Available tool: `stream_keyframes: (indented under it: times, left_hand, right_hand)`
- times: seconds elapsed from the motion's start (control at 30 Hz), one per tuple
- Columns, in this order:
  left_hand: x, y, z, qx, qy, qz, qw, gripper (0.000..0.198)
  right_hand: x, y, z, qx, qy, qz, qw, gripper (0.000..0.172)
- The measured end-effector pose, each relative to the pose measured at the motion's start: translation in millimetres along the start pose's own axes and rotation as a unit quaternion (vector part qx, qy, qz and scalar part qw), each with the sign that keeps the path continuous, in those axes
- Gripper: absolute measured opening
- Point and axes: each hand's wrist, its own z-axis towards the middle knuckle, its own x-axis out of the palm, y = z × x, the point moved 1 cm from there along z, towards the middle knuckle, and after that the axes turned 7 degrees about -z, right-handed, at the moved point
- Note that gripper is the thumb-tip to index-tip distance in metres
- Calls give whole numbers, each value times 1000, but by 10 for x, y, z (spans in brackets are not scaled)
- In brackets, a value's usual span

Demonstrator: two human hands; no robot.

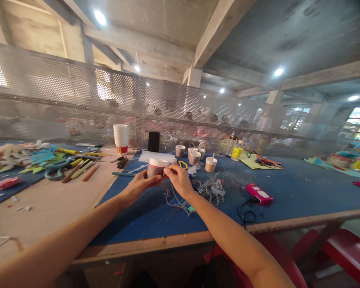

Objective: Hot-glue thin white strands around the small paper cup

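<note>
My left hand (141,184) is closed around a white paper cup (158,162), which has a red stripe below its rim and grey-brown cord wound round its lower part. At the cup's right side, the thumb and fingers of my right hand (178,178) pinch together on the grey cord, mostly hidden by the fingertips. Below and right of that hand lies a loose tangle of grey cord (211,192) on the blue mat (129,220). Behind my right hand are the yellow handles of scissors (183,164).
Several small cord-wrapped cups (194,157) stand behind; another holds a stick (211,164). A stack of paper cups (121,138), a black phone (153,141) and a yellow-labelled bottle (237,151) line the back. A pink device (259,194) lies right; scissors (58,168) and foam strips left.
</note>
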Motion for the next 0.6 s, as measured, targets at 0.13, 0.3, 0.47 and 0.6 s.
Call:
stream_keyframes:
  times: [0.13, 0.3, 0.47, 0.6]
  left_hand:
    - [4, -8, -7, -6, 9, -6, 1000, 46]
    - [28, -30, -15, -12, 14, -15, 1000, 43]
    - [22, -32, -19, -10, 8, -11, 1000, 45]
    - [-19, 7, -5, -19, 12, -38, 999, 45]
  right_hand:
    - [-10, 18, -1, 0, -8, -19, 1000, 22]
    - [-8, 10, 1, 0, -10, -35, 999, 22]
    - [-5, -26, 20, 8, 0, -15, 1000, 23]
    - [5, -24, 9, -7, 8, -6, 1000, 25]
